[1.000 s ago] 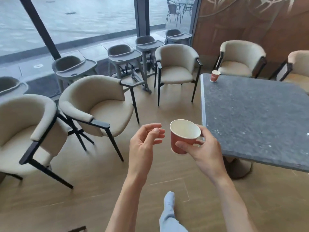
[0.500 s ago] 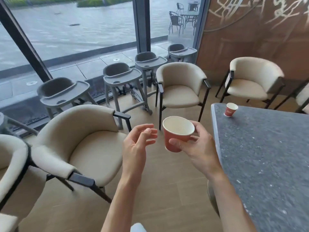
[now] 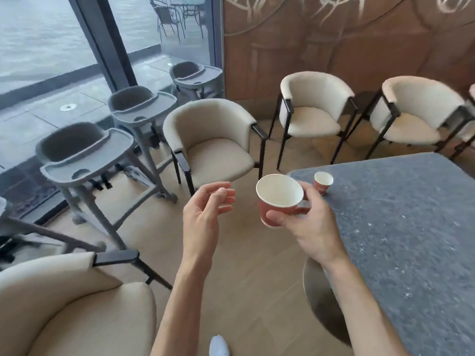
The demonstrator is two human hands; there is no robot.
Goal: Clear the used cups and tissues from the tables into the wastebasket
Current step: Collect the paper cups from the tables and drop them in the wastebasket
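My right hand (image 3: 305, 222) grips a red paper cup (image 3: 279, 201) with a white inside, held upright in the air just left of the table corner. The cup looks empty. A second red paper cup (image 3: 323, 181) stands on the dark grey stone table (image 3: 411, 227) near its far left corner, just beyond my right fingers. My left hand (image 3: 205, 214) hovers to the left of the held cup with fingers loosely curled and holds nothing. No tissues or wastebasket show in the head view.
Beige armchairs stand around the table: one ahead (image 3: 213, 145), two at the back wall (image 3: 313, 106) (image 3: 416, 111), one at the lower left (image 3: 72, 304). Grey high chairs (image 3: 87, 155) line the window. The table's metal base (image 3: 321, 299) sits on wooden floor.
The view has moved forward and swung right: the table corner and the second cup are much nearer to my right hand. Both hands keep their pose, the right still holding the cup.
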